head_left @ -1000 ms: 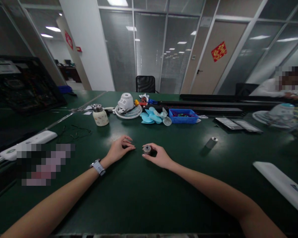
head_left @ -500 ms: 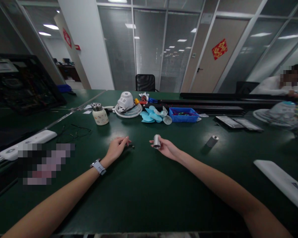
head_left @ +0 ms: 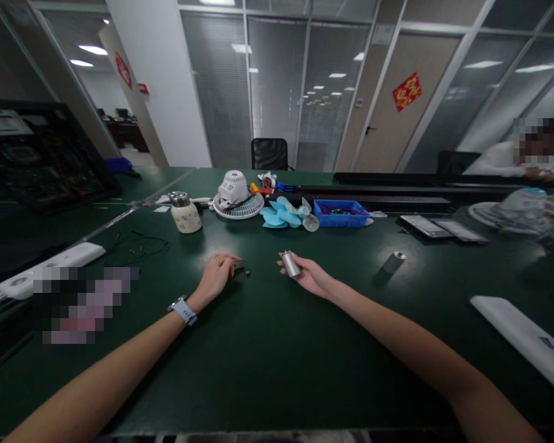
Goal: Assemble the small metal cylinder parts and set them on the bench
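My right hand holds a shiny silver metal cylinder between thumb and fingers above the green table. The cylinder leans, its top toward the left, and a small point shows at its upper end. My left hand, with a watch on the wrist, is low over the table with its fingers stretched to the right, holding nothing. Just right of those fingertips lies a tiny metal part, too small to name. Farther right is a second, greyer metal cylinder, apart from both hands.
Behind the hands are a patterned cream flask, white fan parts, light blue fan blades and a blue tray of wires. White elongated devices lie left and right. A person sits at far right.
The cylinder in my right hand has turned: its hollow lower end faced me before, and now its side shows with the top tipped left. My left fingers have straightened slightly.
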`<state>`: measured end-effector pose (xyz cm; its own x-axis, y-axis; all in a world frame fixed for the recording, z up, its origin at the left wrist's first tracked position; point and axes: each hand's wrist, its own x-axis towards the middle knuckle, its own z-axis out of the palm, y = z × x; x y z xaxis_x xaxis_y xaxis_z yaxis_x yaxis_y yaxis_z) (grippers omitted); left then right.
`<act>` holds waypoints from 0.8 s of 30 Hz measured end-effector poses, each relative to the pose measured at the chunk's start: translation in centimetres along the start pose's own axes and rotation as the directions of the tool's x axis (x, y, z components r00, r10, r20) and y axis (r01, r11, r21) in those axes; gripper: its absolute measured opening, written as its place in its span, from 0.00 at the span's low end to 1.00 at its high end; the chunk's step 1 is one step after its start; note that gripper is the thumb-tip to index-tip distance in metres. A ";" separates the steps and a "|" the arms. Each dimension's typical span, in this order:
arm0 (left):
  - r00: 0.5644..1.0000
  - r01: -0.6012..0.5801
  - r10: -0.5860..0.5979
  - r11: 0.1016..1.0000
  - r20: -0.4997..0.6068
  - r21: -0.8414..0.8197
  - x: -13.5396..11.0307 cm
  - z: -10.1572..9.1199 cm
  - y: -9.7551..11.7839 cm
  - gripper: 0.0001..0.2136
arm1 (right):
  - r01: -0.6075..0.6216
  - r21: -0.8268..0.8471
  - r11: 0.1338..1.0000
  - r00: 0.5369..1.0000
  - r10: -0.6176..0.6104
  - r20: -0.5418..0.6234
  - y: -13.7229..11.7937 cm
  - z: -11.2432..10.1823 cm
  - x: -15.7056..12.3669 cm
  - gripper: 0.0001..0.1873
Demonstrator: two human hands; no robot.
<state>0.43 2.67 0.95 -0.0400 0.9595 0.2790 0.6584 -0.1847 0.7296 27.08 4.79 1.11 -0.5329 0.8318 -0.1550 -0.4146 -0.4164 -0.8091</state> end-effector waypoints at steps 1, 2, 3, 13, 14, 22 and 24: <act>1.000 -0.007 0.007 1.000 -0.002 0.000 0.0 0.0 -0.1 0.18 | -0.008 0.014 1.000 1.000 0.008 -0.014 -0.1 0.0 0.0 0.14; 1.000 -0.016 0.016 1.000 -0.003 0.000 0.0 0.1 -0.1 0.18 | -0.016 0.028 0.999 0.999 0.017 -0.027 -0.1 0.0 0.0 0.15; 1.000 -0.025 0.025 1.000 -0.004 0.001 0.1 0.1 -0.2 0.18 | -0.024 0.040 0.999 0.999 0.026 -0.039 -0.1 0.0 0.1 0.15; 0.999 -0.051 0.050 0.995 0.007 0.082 0.1 0.2 -0.2 0.19 | -0.033 0.043 0.999 0.998 0.036 -0.059 -0.3 0.4 0.0 0.17; 0.999 -0.052 0.051 0.995 0.009 0.086 0.0 0.2 -0.2 0.19 | -0.032 0.045 0.998 0.998 0.034 -0.055 -0.3 0.3 -0.1 0.16; 0.996 -0.083 0.082 0.991 0.016 0.106 0.1 0.3 -0.5 0.22 | -0.028 0.056 0.998 0.999 0.030 -0.039 0.0 -0.1 0.1 0.13; 0.996 -0.091 0.089 0.990 0.021 0.110 0.1 0.4 -0.5 0.23 | -0.033 0.072 0.997 0.998 0.037 -0.056 -0.1 0.0 0.1 0.12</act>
<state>0.35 2.96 0.37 0.0349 0.9435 0.3296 0.7379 -0.2468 0.6282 27.05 4.89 1.17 -0.5059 0.8349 -0.2168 -0.4489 -0.4694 -0.7604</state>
